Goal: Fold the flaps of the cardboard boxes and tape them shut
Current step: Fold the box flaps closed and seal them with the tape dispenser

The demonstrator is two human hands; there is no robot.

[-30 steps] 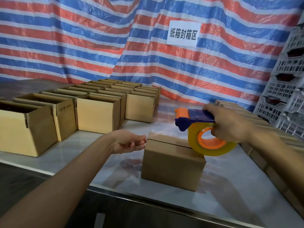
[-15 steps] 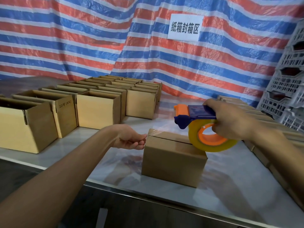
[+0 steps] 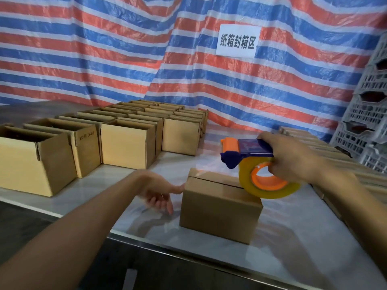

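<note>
Bare forearms (image 3: 83, 237) run to the frame's edge, ending in bare left hand (image 3: 159, 194) and right hand (image 3: 293, 158).

A closed cardboard box (image 3: 219, 206) sits on the pale counter (image 3: 293, 237), its flaps folded flat with a seam along the top; the left hand (image 3: 161, 193), fingers loose, touches the box's upper left edge with its thumb; the right hand (image 3: 293, 158) grips a blue and orange tape dispenser (image 3: 247, 151) above the box's right end; open boxes (image 3: 125, 143) stand in rows left of and behind the box; grey crates (image 3: 366, 122) are stacked far to its right; a striped tarp (image 3: 104, 59) with a white sign (image 3: 237, 41) hangs behind it.
</note>
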